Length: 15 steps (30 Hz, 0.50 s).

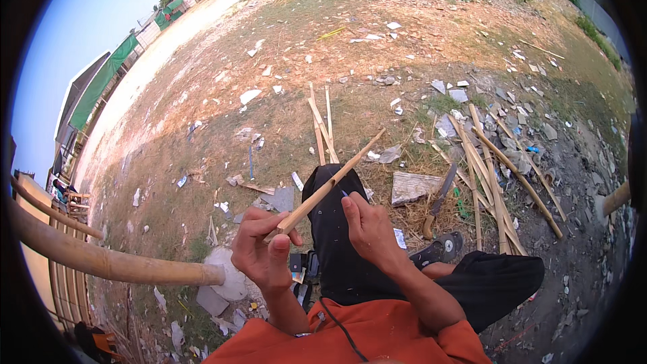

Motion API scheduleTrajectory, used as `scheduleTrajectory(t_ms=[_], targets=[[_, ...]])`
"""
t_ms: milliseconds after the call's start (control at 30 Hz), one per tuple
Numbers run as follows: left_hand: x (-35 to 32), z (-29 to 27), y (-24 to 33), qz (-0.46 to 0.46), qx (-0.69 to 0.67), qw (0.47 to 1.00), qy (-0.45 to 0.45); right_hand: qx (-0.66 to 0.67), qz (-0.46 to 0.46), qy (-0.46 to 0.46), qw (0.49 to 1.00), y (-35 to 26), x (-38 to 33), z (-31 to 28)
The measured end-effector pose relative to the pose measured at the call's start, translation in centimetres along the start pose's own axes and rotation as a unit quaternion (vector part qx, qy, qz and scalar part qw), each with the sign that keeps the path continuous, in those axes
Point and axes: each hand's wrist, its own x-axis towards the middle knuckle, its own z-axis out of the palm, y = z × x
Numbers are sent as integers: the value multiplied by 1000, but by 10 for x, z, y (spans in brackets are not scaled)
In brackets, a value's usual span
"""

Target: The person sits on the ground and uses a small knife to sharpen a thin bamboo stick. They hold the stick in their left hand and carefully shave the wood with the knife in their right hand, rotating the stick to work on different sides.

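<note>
My left hand (265, 251) grips the near end of a long split bamboo stick (331, 182) that slants up and to the right over my black trouser leg (333, 243). My right hand (367, 228) is closed just right of the stick with a small blue-tipped object (344, 194) poking from the fingers; what it is cannot be made out. Both forearms come out of orange sleeves (377, 337) at the bottom.
A machete-like knife (439, 201) lies on the ground to the right beside a flat wood piece (412, 186). Several bamboo strips (495, 175) are piled further right, more (322, 125) lie ahead. A thick bamboo pole (114, 264) juts in from the left. Litter covers the dirt.
</note>
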Motion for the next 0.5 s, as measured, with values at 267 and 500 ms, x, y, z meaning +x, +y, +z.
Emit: scheduleTrajectory(t_ms=[267, 500], targets=[[1, -2, 2, 17, 15, 1000, -17, 77, -48, -36, 995, -22, -14, -7], [1, -5, 0, 7, 25, 1000, 8, -15, -42, -13, 999, -3, -5, 3]])
